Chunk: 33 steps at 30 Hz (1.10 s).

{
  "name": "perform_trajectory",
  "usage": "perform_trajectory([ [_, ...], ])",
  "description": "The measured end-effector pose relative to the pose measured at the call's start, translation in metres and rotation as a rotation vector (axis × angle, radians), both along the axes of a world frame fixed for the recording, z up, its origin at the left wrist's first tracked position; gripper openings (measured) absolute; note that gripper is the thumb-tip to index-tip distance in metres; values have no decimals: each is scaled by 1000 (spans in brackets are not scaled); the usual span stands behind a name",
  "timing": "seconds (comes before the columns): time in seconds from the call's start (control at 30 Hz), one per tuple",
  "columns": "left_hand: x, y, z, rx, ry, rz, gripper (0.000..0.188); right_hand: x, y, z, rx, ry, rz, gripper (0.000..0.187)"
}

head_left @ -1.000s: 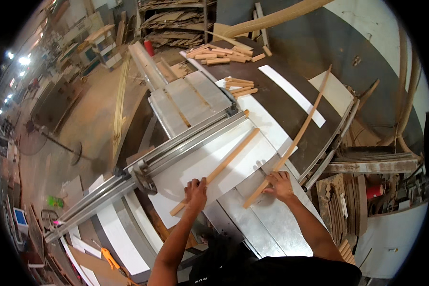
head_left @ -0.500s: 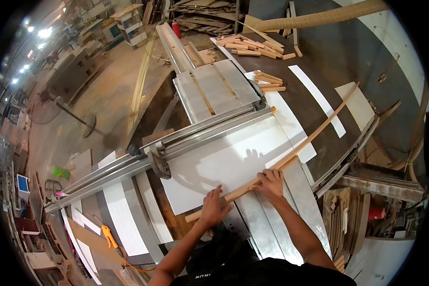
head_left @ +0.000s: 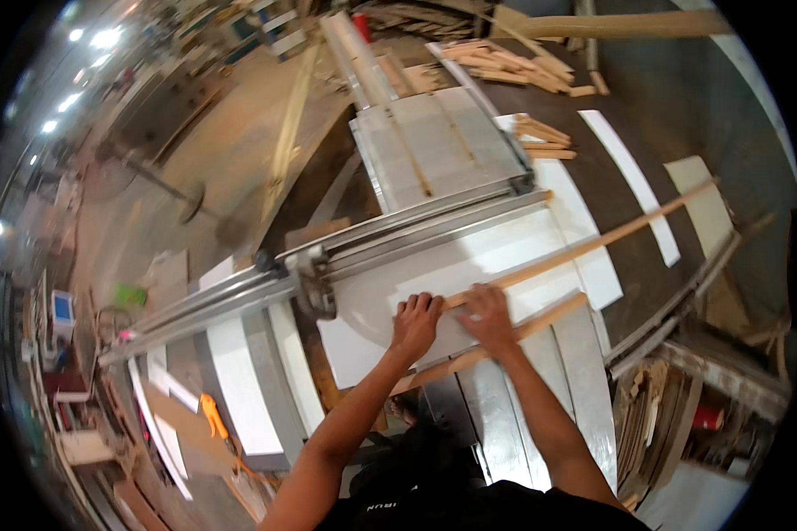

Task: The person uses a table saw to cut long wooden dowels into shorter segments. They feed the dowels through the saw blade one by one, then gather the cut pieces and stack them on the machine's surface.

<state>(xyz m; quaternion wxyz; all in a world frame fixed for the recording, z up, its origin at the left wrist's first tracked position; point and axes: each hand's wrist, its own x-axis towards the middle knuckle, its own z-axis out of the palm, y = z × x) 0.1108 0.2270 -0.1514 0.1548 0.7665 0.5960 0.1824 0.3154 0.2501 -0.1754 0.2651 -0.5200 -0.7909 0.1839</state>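
A long, thin wooden strip lies slantwise over a white panel, its far end reaching over the dark table at the right. My left hand has its fingers curled round the near end of this strip. Close beside it, my right hand is at the same strip; its fingers are smeared by motion. Nearer to me, a shorter wooden strip lies along the panel's front edge, partly hidden under my right wrist.
A metal fence rail runs behind the panel, with a clamp-like metal part at its left. Several short wood pieces are piled on the dark table. An orange air gun lies at the lower left.
The long strip has moved forward over the white panel, away from the shorter strip. My left hand has moved up and right to its end; my right hand has shifted slightly left and up.
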Motion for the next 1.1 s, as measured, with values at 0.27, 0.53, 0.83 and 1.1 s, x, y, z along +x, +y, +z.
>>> perform_trajectory([
  [0.27,-60,30,1,275,121,157,24,138,81,5,174,-269,-258,54],
  [0.53,-25,90,13,324,151,92,77,100,119,-20,314,-37,-253,35],
  [0.83,32,139,11,178,150,33,103,112,131,-6,192,49,-213,34],
  [1.1,28,141,3,263,170,29,90,287,202,16,56,-468,-297,61],
])
